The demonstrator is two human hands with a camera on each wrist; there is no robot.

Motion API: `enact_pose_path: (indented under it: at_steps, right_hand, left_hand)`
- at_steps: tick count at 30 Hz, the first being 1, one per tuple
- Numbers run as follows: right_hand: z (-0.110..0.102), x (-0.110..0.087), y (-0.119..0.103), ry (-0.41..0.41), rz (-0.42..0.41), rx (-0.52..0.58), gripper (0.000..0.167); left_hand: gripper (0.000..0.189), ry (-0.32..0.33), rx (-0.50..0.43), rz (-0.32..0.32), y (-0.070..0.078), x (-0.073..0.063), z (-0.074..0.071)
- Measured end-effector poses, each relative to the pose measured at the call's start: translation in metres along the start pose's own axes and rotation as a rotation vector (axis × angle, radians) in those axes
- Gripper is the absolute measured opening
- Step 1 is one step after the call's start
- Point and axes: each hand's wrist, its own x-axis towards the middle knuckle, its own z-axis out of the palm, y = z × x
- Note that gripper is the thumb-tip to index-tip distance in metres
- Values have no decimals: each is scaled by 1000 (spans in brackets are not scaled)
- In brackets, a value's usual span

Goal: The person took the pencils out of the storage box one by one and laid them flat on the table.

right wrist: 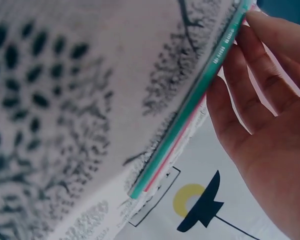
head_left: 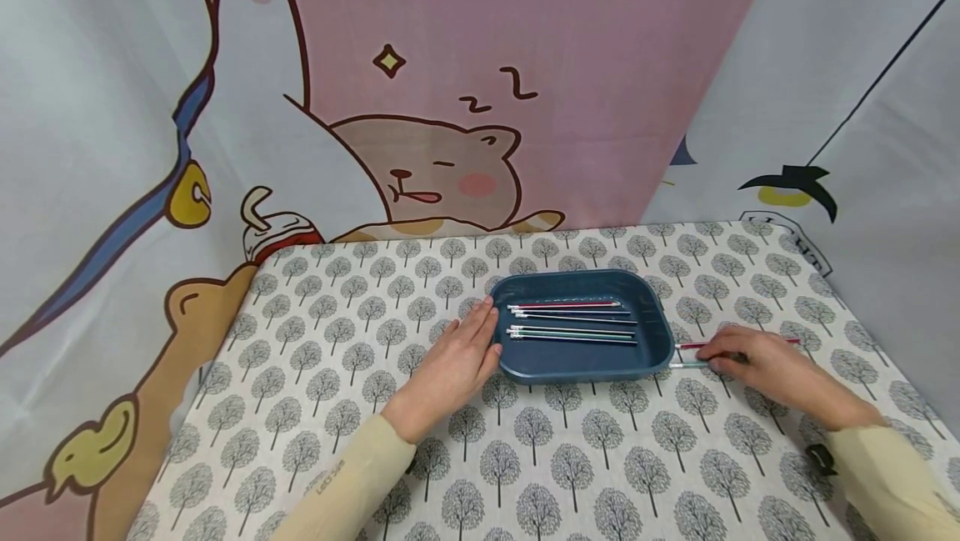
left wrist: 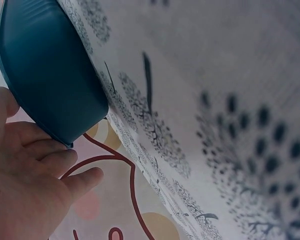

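Note:
A dark blue plastic tray [head_left: 581, 364] holds several thin pencils [head_left: 573, 333] with white ends, lying roughly parallel. My left hand [head_left: 459, 355] rests its extended fingers against the tray's left end; in the left wrist view the fingers [left wrist: 54, 159] touch the rim. Just beyond the tray's right end, my right hand [head_left: 753, 362] pinches a green pencil [head_left: 688, 365] near its white end, low over the tablecloth. A red pencil [head_left: 686, 346] lies behind it, partly covered by that hand. The right wrist view shows the green pencil [right wrist: 190, 107] running along the fingertips, the red one beside it.
A white tablecloth [head_left: 360, 433] printed with grey trees covers the table. Cartoon-printed curtains [head_left: 600, 66] hang behind and at both sides of it. A small black object [head_left: 821, 459] shows by the right wrist.

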Motion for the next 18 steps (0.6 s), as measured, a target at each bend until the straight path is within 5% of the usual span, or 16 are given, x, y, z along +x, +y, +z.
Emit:
enact_pose_path:
  at_steps: [8,18]
  right_hand:
    - [-20,-3,-16,7,111,48,19]
    - [-41,-4,-39,145,48,-59,29]
  left_hand:
    - [59,-1,6,0,0,0,-1]
    - [60,-3,15,1,0,0,-1]
